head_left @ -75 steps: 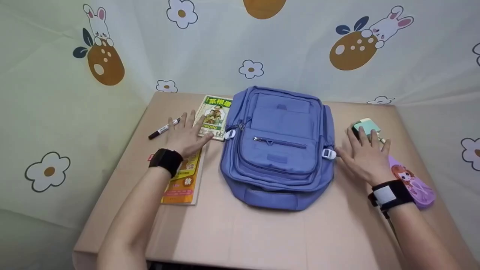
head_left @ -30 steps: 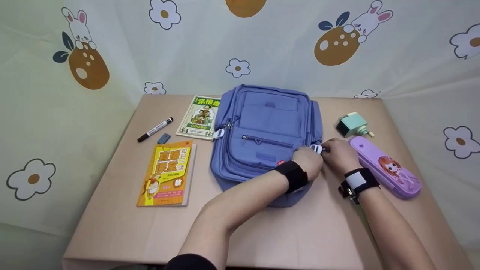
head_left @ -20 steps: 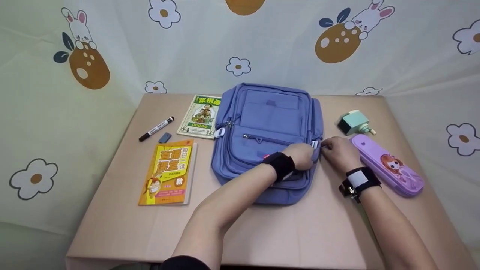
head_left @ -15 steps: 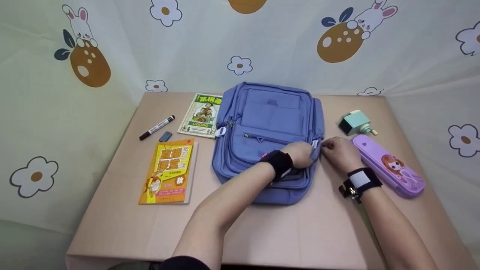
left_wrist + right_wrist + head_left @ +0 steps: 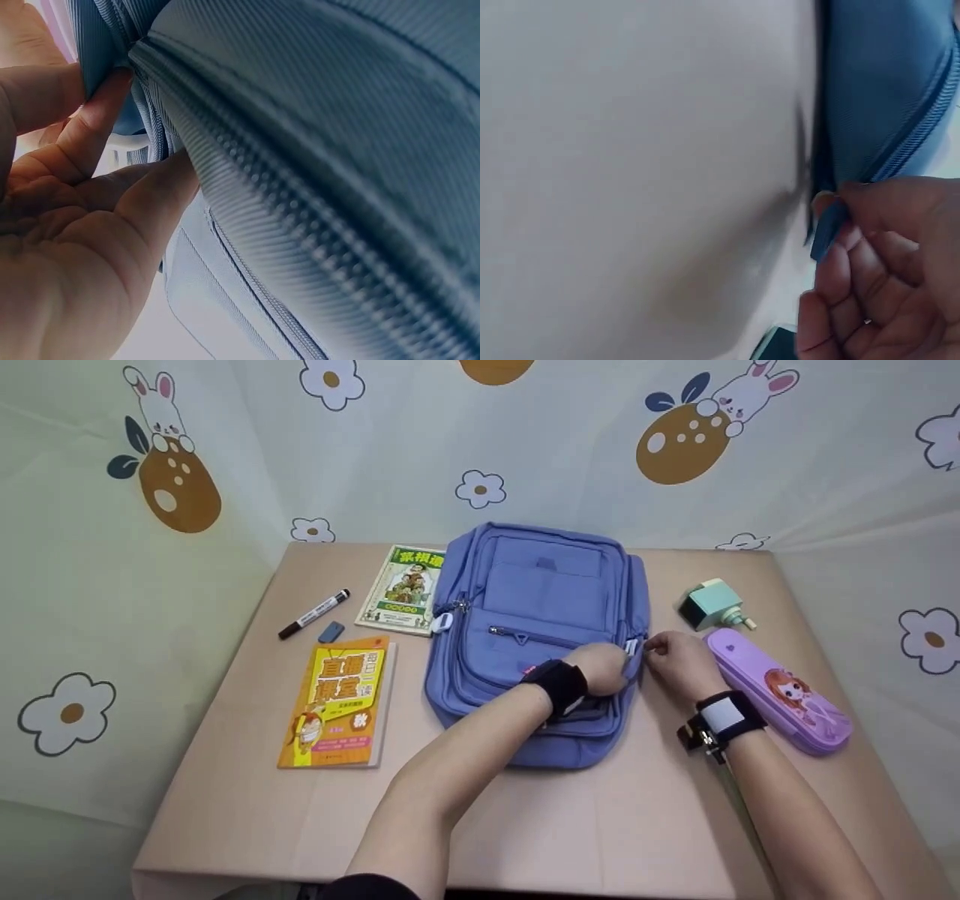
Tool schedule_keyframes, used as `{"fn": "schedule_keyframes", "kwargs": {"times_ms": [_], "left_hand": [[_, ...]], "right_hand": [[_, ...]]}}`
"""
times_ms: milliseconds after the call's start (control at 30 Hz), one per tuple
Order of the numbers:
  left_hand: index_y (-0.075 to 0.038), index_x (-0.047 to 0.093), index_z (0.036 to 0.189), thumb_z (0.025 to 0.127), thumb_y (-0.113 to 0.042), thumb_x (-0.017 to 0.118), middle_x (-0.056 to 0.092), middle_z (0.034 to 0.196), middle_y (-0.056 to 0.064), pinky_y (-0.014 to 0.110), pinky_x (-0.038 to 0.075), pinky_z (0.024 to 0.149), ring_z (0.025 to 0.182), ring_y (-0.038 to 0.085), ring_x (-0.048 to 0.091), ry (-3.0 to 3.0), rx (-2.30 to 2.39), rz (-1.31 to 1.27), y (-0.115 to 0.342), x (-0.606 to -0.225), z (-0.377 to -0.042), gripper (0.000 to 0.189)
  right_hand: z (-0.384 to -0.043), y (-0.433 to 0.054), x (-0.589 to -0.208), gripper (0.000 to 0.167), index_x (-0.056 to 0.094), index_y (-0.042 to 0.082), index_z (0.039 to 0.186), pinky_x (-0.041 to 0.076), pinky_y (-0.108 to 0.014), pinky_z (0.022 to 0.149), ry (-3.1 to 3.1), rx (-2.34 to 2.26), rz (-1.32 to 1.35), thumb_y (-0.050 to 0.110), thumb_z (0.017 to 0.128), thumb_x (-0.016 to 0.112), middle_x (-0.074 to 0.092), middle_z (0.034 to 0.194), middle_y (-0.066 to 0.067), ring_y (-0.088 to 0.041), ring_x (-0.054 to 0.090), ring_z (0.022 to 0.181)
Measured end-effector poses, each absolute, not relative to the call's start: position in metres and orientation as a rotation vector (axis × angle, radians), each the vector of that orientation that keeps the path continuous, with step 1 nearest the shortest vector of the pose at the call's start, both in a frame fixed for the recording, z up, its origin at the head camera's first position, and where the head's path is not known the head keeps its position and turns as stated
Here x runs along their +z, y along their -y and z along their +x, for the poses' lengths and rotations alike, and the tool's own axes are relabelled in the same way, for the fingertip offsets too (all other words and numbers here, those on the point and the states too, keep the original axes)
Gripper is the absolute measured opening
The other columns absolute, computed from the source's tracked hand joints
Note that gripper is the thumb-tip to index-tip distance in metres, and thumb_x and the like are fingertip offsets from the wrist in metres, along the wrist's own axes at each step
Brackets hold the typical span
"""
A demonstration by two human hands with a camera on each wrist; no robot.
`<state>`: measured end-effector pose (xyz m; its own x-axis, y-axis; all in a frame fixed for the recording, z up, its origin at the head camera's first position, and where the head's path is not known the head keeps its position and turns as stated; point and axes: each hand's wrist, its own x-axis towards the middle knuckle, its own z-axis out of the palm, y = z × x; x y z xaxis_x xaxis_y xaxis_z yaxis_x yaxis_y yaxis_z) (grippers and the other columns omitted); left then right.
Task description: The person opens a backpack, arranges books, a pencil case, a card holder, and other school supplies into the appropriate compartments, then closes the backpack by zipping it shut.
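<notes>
A blue backpack (image 5: 551, 592) lies front up on the table. My left hand (image 5: 600, 669) reaches across it to its right side; in the left wrist view that hand (image 5: 82, 202) grips the fabric edge beside a zipper (image 5: 300, 202). Close by, at the same side of the bag, is my right hand (image 5: 682, 664). Its thumb and finger pinch a small blue fabric tab (image 5: 828, 231) in the right wrist view. Near both hands sits a white buckle (image 5: 631, 647) on the bag's side.
On the left lie an orange book (image 5: 337, 705), a green-and-white book (image 5: 401, 592) partly under the bag, a marker (image 5: 315, 613) and a small grey-blue block (image 5: 331, 631). At right are a purple pencil case (image 5: 780, 690) and a mint-green boxy thing with a peg (image 5: 712, 604).
My left hand has come from over the orange book to the bag's right side, and my right hand from beside the mint-green thing. Both gripped the bag there and have barely moved lately.
</notes>
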<state>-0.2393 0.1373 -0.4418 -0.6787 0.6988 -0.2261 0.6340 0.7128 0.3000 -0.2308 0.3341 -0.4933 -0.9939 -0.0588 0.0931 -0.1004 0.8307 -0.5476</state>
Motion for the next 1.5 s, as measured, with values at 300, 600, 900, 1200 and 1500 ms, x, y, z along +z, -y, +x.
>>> {"fn": "schedule_keyframes", "kwargs": {"times_ms": [300, 600, 900, 1200, 1500], "left_hand": [[-0.005, 0.073, 0.099, 0.1, -0.02, 0.057, 0.072, 0.108, 0.009, 0.032, 0.054, 0.085, 0.094, 0.022, 0.066, -2.615, 0.265, 1.064, -0.136, -0.441, -0.238, 0.023], [-0.006, 0.071, 0.095, 0.1, -0.02, 0.057, 0.071, 0.106, 0.007, 0.032, 0.053, 0.084, 0.094, 0.021, 0.065, -2.599, 0.297, 1.03, -0.137, -0.441, -0.237, 0.02], [-0.006, 0.073, 0.097, 0.098, -0.021, 0.061, 0.072, 0.108, 0.007, 0.032, 0.054, 0.086, 0.095, 0.02, 0.066, -2.611, 0.282, 1.032, -0.138, -0.442, -0.237, 0.02], [-0.006, 0.072, 0.098, 0.1, -0.023, 0.06, 0.072, 0.108, 0.006, 0.033, 0.053, 0.086, 0.096, 0.02, 0.066, -2.607, 0.269, 1.032, -0.138, -0.443, -0.236, 0.021], [-0.007, 0.073, 0.101, 0.1, -0.023, 0.06, 0.072, 0.11, 0.006, 0.033, 0.053, 0.088, 0.098, 0.02, 0.066, -2.611, 0.258, 1.026, -0.138, -0.443, -0.238, 0.021]], "right_hand": [[-0.226, -0.336, -0.49, 0.013, 0.077, 0.001, 0.1, 0.05, -0.054, 0.085, 2.913, 0.871, 0.108, 0.009, 0.093, 0.07, 0.074, 0.101, -0.019, -0.038, 0.068, 0.093], [-0.217, -0.334, -0.491, 0.008, 0.078, 0.002, 0.091, 0.05, -0.055, 0.079, 2.83, 0.62, 0.275, 0.007, 0.09, 0.072, 0.073, 0.089, -0.017, -0.04, 0.067, 0.084], [-0.205, -0.331, -0.487, 0.005, 0.078, 0.005, 0.088, 0.047, -0.054, 0.075, 2.824, 0.491, 0.351, 0.008, 0.087, 0.074, 0.072, 0.085, -0.013, -0.039, 0.063, 0.082], [-0.195, -0.329, -0.48, 0.005, 0.078, 0.006, 0.091, 0.049, -0.054, 0.077, 2.861, 0.482, 0.36, 0.009, 0.087, 0.075, 0.072, 0.087, -0.013, -0.037, 0.064, 0.083], [-0.188, -0.326, -0.475, 0.006, 0.078, 0.005, 0.091, 0.047, -0.053, 0.076, 2.853, 0.446, 0.421, 0.009, 0.086, 0.076, 0.072, 0.084, -0.012, -0.036, 0.062, 0.081]]}}
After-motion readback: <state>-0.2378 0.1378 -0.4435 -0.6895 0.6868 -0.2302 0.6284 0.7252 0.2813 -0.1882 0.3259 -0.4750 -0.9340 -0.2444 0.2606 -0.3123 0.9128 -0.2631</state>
